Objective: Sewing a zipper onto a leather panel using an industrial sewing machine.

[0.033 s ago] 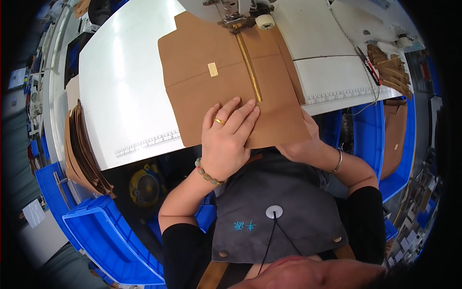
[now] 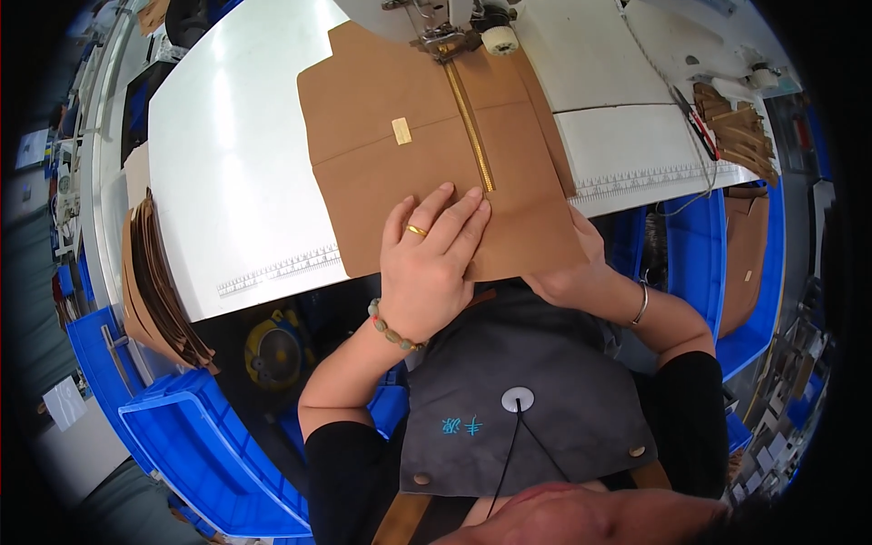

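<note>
A brown leather-like panel [image 2: 381,195] with a gold-toothed zipper [image 2: 472,136] and a small pale rectangle [image 2: 401,131] lies under the sewing machine's presser foot [image 2: 445,45]. My left hand [image 2: 431,259] rests flat on the panel, fingers spread, fingertips close to the zipper's near end. At the panel's near right corner, which overhangs the table edge, my right hand [image 2: 570,272] holds the edge from below. Most of its fingers are hidden beneath the panel.
The white table [image 2: 245,182] has a ruler strip [image 2: 277,270] along its front. Red-and-black snips [image 2: 698,127] and brown strips [image 2: 736,132] lie at right. Brown pieces [image 2: 154,282] hang at the left edge. Blue bins [image 2: 209,454] stand on both sides.
</note>
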